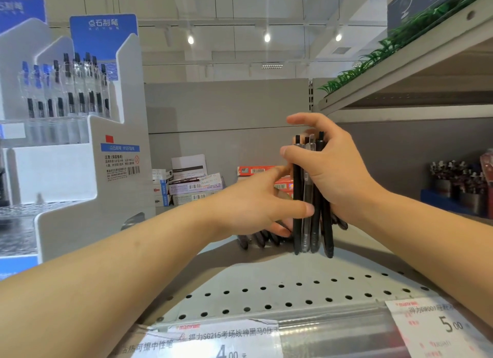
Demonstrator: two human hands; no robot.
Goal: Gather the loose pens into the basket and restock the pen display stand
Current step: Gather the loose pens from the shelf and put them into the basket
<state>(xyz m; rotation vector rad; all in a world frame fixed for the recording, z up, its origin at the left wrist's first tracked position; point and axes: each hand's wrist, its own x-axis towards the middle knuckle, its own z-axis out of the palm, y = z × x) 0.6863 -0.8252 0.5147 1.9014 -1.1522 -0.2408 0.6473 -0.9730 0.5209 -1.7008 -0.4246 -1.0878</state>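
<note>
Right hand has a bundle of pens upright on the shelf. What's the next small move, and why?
Probably scoop up the loose pens lying under the left hand and add them to the bundle in the right hand's grip. No basket is in view.

Blue header card (103,34) on pen display stand (66,187) read "点石制笔". Left shelf-edge price tag (213,340): "many", "得力SG215考场战神黑马", "4.00元". Right price tag (437,328): "5.00".

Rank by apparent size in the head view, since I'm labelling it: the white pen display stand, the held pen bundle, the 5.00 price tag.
1. White pen display stand, clearly largest.
2. 5.00 price tag and pen bundle: unsure; the tag is nearer and cropped.
</note>
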